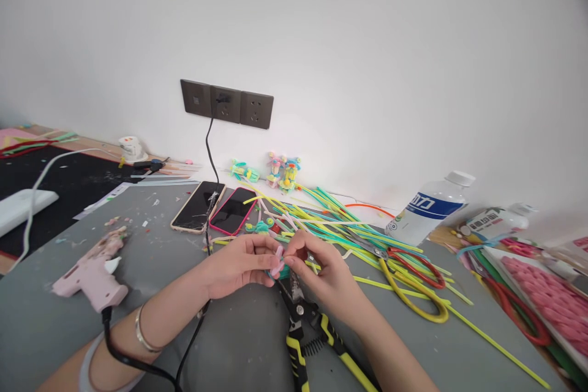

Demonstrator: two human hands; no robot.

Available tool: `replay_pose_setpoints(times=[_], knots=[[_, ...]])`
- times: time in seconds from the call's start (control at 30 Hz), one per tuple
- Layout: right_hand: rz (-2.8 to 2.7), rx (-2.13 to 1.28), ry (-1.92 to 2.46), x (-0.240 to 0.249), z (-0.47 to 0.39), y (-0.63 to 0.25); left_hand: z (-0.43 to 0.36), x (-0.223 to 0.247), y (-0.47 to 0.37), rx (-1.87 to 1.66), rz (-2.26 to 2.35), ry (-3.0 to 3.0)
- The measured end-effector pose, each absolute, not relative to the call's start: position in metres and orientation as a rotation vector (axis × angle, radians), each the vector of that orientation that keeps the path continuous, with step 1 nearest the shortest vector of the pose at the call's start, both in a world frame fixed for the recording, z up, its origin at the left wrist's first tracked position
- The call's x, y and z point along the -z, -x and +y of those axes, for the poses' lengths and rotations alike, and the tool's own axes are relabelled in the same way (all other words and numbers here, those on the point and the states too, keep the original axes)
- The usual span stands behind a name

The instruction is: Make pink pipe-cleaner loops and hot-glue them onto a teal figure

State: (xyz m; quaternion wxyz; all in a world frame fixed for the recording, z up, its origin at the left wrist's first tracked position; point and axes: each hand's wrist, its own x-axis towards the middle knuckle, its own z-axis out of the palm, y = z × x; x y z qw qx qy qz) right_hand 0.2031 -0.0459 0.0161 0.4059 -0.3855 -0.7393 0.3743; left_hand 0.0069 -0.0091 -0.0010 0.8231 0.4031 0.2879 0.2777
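Note:
A small pink fuzzy piece is pinched between the thumb and fingers of my left hand. My right hand meets it from the right, thumb and forefinger pressed together at the edge of the pink piece; whatever lies between those fingertips is too small to tell. Black-and-yellow wire pliers lie on the grey table just below both hands, their jaws partly behind my fingers. Teal fuzzy material shows behind the pink piece. Just beyond my hands is a small teal-and-yellow figure.
A pink glue gun lies left, its black cord crossing under my left forearm. Two phones lie ahead. Yellow and teal stems, scissors and a bottle are right. Small figures stand by the wall.

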Motion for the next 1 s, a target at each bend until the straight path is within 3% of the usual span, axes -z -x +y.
replay_pose_setpoints(times=[0.67, 1.0], knots=[[-1.731, -1.147, 1.083, -0.0114, -0.0486, -0.1991, -0.0163, 0.0019, -0.0108, -0.569, 0.67, -1.019], [-1.666, -1.209, 1.013, -0.0109, -0.0461, -0.2044, -0.0134, 0.0025, -0.0123, -0.799, 0.749, -0.903]])
